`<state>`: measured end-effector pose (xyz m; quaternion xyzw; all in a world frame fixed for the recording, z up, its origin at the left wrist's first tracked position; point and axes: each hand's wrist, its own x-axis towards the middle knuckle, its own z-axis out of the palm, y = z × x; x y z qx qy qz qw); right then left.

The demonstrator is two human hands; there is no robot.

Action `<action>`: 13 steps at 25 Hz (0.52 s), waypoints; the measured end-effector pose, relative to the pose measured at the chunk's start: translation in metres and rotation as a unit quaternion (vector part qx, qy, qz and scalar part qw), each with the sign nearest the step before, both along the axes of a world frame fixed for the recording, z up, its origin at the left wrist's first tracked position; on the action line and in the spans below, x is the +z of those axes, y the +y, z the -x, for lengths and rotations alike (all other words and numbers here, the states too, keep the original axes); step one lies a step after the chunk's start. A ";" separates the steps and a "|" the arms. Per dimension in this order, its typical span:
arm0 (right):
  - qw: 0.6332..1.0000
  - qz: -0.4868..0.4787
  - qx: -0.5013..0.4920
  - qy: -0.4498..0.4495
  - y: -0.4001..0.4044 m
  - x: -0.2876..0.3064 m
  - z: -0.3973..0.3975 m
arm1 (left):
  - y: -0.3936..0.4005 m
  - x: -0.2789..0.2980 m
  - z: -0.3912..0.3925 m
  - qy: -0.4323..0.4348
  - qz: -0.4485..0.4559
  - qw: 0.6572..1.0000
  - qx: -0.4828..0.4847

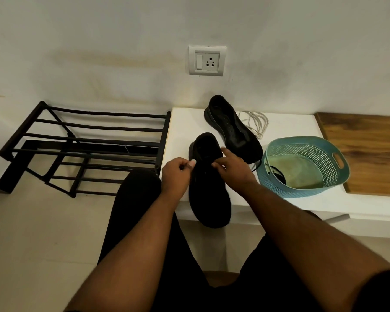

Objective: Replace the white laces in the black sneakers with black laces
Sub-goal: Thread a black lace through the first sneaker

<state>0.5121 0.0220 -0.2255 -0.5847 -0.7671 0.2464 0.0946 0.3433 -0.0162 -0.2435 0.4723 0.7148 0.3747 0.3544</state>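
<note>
Two white laces (pixel 254 122) lie discarded; far sneaker (pixel 232 129) bare, while left hand (pixel 176 176) and right hand (pixel 234 172) pinch (apparently) black lace on near sneaker (pixel 208 199).

Probably a home entryway: a black shoe rack (pixel 83 147) against a plain wall, a wall socket (pixel 207 61), a plastic basket (pixel 302 165) on a white counter (pixel 291 129).

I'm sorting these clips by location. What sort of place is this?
Probably a home entryway or shoe corner. A black metal shoe rack stands against a plain wall with a power socket, and two black sneakers sit on a low white ledge beside a blue plastic basket.
</note>
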 end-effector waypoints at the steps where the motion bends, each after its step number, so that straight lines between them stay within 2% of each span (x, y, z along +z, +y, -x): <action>1: 1.000 0.009 -0.009 -0.009 0.003 0.000 0.006 | -0.003 0.004 -0.001 0.013 -0.024 0.999 0.045; 4: 0.998 0.035 -0.022 -0.040 0.011 -0.006 0.021 | -0.010 0.014 -0.001 0.050 -0.065 0.995 0.052; 5: 0.998 0.037 -0.032 -0.041 0.012 -0.009 0.025 | -0.010 0.016 0.002 0.016 -0.063 0.996 0.062; 6: 0.998 0.032 -0.044 -0.043 0.013 -0.011 0.028 | -0.007 0.018 0.006 -0.053 -0.063 0.993 0.083; 8: 0.996 0.003 -0.063 -0.064 0.011 -0.012 0.033 | -0.003 0.024 0.010 -0.216 -0.058 0.968 0.111; 9: 0.994 -0.019 -0.070 -0.084 0.009 -0.010 0.036 | -0.001 0.025 0.010 -0.269 -0.047 0.955 0.111; 11: 0.987 -0.058 -0.075 -0.127 0.007 -0.009 0.042 | 0.000 0.025 0.007 -0.317 -0.027 0.943 0.093; 13: 0.983 -0.075 -0.081 -0.149 0.007 -0.012 0.048 | 0.000 0.025 0.004 -0.301 -0.018 0.952 0.058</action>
